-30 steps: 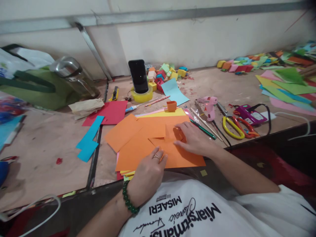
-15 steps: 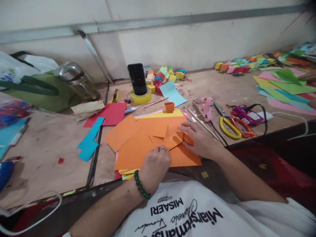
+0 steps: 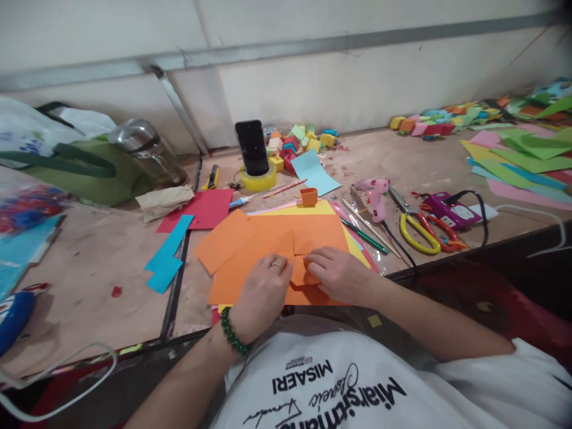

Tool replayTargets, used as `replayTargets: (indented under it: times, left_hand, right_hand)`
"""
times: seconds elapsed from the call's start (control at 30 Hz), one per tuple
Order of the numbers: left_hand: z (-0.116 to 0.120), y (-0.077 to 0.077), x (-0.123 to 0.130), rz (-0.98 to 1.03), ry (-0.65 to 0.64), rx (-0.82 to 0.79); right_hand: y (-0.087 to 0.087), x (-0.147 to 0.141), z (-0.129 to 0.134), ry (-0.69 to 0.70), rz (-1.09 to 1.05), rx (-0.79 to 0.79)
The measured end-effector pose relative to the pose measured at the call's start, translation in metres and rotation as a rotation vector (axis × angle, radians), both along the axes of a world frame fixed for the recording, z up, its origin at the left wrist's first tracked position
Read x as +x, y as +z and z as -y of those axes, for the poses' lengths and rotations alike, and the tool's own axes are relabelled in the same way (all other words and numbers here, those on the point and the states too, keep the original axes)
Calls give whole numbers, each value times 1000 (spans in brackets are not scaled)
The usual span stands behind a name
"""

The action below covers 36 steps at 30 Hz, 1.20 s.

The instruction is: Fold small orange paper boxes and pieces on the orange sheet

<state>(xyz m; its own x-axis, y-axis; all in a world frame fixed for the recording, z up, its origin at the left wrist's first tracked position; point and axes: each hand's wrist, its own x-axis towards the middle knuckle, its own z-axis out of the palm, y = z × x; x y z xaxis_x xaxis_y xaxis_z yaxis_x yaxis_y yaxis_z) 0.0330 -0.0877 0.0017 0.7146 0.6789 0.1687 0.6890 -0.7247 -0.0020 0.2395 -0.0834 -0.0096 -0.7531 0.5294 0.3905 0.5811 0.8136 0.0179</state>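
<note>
My left hand (image 3: 263, 292), with a ring and a green bead bracelet, is closed with its fingertips at the left edge of a small piece of orange paper (image 3: 300, 275). My right hand (image 3: 337, 273) has its fingers curled down on the right side of the same piece. The piece has cut flaps and lies over a large orange sheet (image 3: 232, 292). The fingertips are partly hidden. A loose orange sheet (image 3: 226, 238) overlaps the stack on the left. Behind the stack's yellow sheet (image 3: 328, 207) stands a small folded orange paper box (image 3: 308, 196).
To the right lie a green pen (image 3: 367, 237), a pink glue gun (image 3: 375, 196), scissors (image 3: 420, 232) and a purple power adapter (image 3: 453, 211). A phone (image 3: 252, 148) leans on yellow tape (image 3: 259, 180). Blue strips (image 3: 172, 256) and red paper (image 3: 214, 208) lie left.
My right hand has moved left and toward me, uncovering the green pen. My left hand has shifted slightly left. The small orange piece has turned and come closer to my body.
</note>
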Motion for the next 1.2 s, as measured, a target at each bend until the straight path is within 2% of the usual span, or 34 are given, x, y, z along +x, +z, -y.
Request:
replayTargets:
  times: [0.13, 0.33, 0.43, 0.57, 0.63, 0.77, 0.87, 1.07, 1.2]
  left_hand:
    - [13, -3, 4, 148, -38, 1]
    - [18, -12, -4, 311, -59, 30]
    - [20, -17, -6, 396, -66, 53]
    - [22, -20, -8, 472, -68, 62]
    - [23, -19, -9, 483, -70, 56]
    - [24, -17, -9, 490, -82, 56]
    - [25, -16, -9, 478, -84, 70]
    - [25, -16, -9, 454, -36, 41]
    - [25, -14, -8, 410, -54, 37]
  right_hand:
    - [-2, 0, -1, -33, 31, -260]
    - [14, 26, -16, -4, -201, -724]
    - [22, 25, -21, -86, -296, -872]
    - [18, 11, -22, -271, -375, -806]
    - [11, 5, -23, -304, -391, -719]
    - [-4, -1, -25, -277, -369, -513]
    - [-11, -2, -26, -264, -371, -422]
    - [-16, -2, -25, -282, -370, -373]
    - [-17, -3, -25, -291, -351, -363]
